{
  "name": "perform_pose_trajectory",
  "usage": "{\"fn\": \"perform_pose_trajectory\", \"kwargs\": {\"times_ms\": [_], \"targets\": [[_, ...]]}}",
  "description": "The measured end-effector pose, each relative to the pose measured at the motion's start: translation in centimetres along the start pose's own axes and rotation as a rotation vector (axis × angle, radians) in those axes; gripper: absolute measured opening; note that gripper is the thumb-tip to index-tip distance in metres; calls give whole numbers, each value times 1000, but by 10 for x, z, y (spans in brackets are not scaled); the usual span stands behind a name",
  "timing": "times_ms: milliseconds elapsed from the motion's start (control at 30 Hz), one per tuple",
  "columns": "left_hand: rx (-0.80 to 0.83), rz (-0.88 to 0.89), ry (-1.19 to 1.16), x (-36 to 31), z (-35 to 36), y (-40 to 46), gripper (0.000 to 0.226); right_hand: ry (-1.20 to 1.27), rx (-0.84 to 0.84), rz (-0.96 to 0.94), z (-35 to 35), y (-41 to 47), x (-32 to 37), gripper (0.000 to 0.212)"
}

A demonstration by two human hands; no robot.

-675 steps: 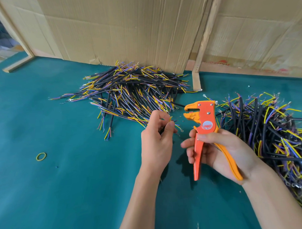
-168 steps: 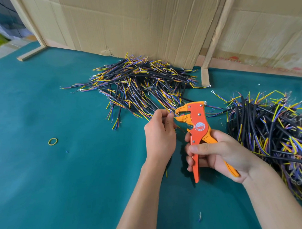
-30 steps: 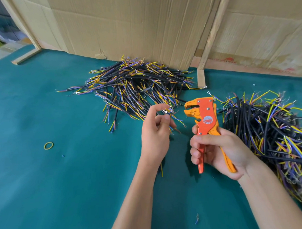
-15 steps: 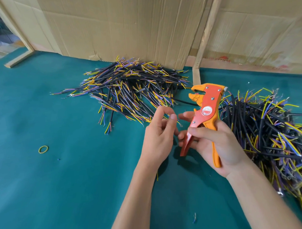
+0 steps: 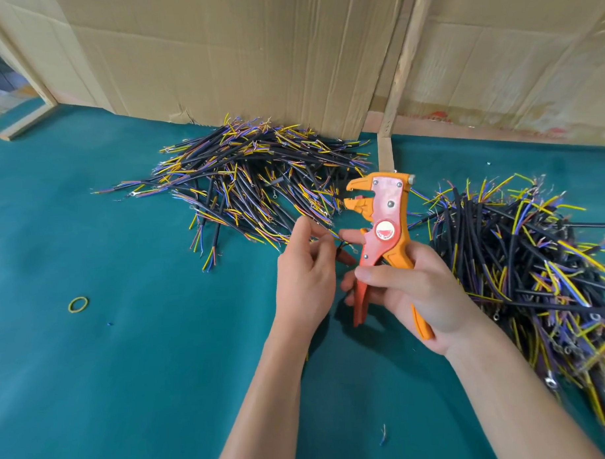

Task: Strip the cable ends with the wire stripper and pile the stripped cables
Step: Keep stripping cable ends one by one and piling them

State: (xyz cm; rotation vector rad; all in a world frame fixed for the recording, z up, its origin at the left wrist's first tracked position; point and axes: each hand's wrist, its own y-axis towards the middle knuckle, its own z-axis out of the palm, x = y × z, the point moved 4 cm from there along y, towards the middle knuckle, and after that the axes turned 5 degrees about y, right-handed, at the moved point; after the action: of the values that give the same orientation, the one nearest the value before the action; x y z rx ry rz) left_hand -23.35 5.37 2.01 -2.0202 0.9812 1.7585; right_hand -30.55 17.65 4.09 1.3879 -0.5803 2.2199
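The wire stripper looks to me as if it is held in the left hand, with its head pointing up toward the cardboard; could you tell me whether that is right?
Not quite: the head view shows the wire stripper gripped in the right hand, not the left. Its head does point up toward the cardboard. The left hand holds a short cable beside it.

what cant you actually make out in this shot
- Cable in the left hand: mostly hidden by the fingers, head view.
- Wire stripper handles: partly covered by the right hand.
- Right cable pile: cut off by the right edge.
- Stripped ends: too small.
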Motion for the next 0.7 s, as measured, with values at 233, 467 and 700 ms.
{"fn": "perform_pose_trajectory", "kwargs": {"times_ms": [233,467,700], "targets": [[-95,-112,-130,0,-7,0,20,98,56,1,2,1,-1,54],[-55,-63,-154,-5,-8,-1,25,132,60,-18,-6,0,3,42],[-190,-36,-186,-1,-13,-1,11,164,17,12,-15,-2,9,43]]}}
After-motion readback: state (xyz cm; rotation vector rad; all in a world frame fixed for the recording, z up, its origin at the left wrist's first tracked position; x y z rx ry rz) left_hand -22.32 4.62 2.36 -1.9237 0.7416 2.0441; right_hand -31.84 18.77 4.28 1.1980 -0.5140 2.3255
